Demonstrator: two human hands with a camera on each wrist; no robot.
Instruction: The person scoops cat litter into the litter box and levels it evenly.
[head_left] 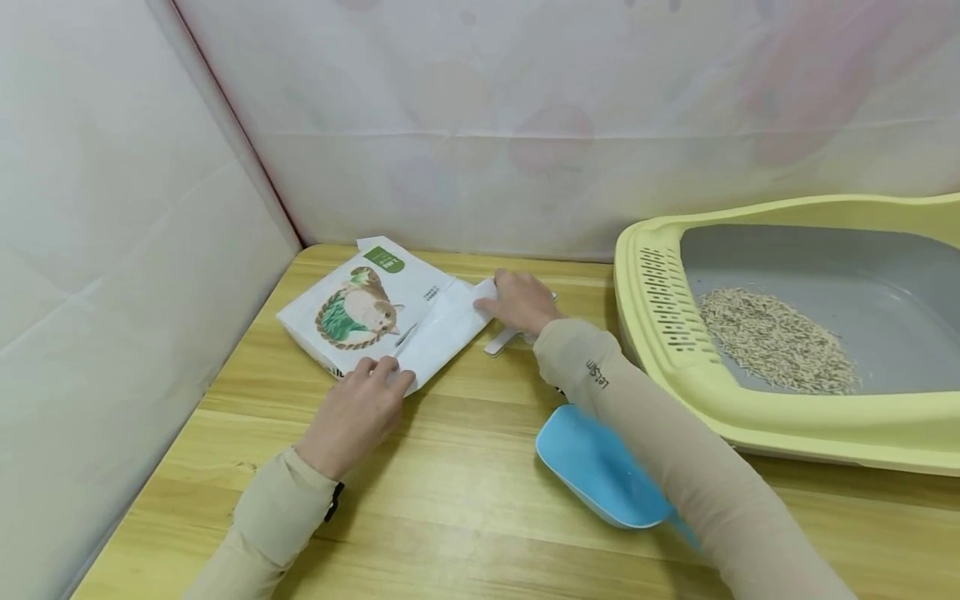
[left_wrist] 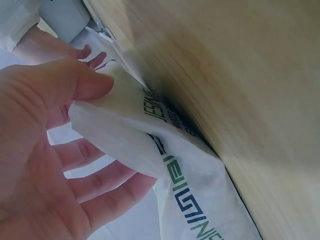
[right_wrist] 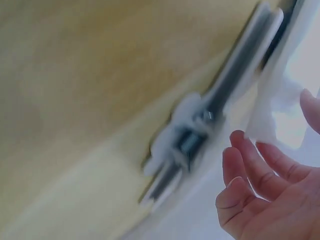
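Note:
A white cat litter bag with a cat picture lies flat on the wooden table, its top end partly folded over. My left hand grips the near corner of that end; in the left wrist view the thumb lies over the white bag edge and the fingers are behind it. At the far corner, my right hand pinches the bag between thumb and fingers. A pale sealing clip with a cloud-shaped part lies on the table beside the right hand, partly hidden under it in the head view.
A blue scoop lies under the right forearm, its handle partly covered. To the right stands a yellow-rimmed litter tray with a heap of pellet litter. Curtain-like walls border the table at the back and left.

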